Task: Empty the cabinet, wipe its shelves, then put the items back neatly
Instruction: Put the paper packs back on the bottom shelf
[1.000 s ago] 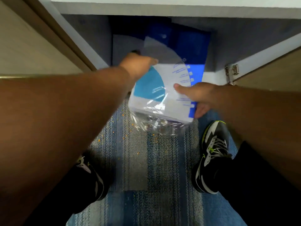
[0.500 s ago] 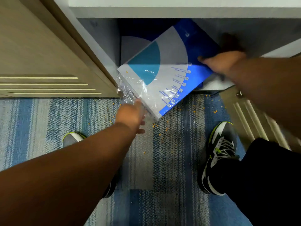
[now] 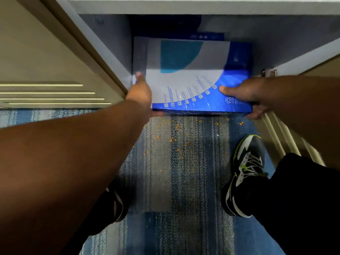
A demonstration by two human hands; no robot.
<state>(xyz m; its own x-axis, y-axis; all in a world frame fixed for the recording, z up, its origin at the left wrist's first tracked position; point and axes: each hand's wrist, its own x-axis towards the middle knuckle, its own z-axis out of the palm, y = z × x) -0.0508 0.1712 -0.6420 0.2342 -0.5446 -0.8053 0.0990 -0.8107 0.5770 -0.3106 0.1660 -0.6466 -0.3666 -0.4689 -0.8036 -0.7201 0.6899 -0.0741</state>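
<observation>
Head view: left thumb (image 3: 139, 76) lies flat on top of the paper ream (image 3: 193, 80) at its near-left corner, with fingertips showing beneath the near edge, so the left hand (image 3: 140, 93) grips that corner. Right thumb (image 3: 224, 88) presses on the blue band near the ream's near-right corner, and the other fingers curl under the same corner; the right hand (image 3: 244, 94) grips it likewise. Both forearms reach forward from the lower frame. The ream is wrapped in clear film, printed white, teal and blue, held level and square to the cabinet (image 3: 276, 43) opening. Most of it is inside, over the bottom shelf, its near edge at the shelf's front edge. Whether it rests on the shelf or is carried cannot be told. A dark blue item (image 3: 207, 36) shows just behind the ream's far edge, toward the back of the cabinet. Left door (image 3: 46, 61) and right door (image 3: 287, 138) stand open on either side, with a hinge (image 3: 269, 72) at the right edge of the opening. Striped blue carpet (image 3: 184, 181) lies below, with orange crumbs (image 3: 173, 139) scattered near the cabinet front. One shoe (image 3: 242, 172) is at the right.
</observation>
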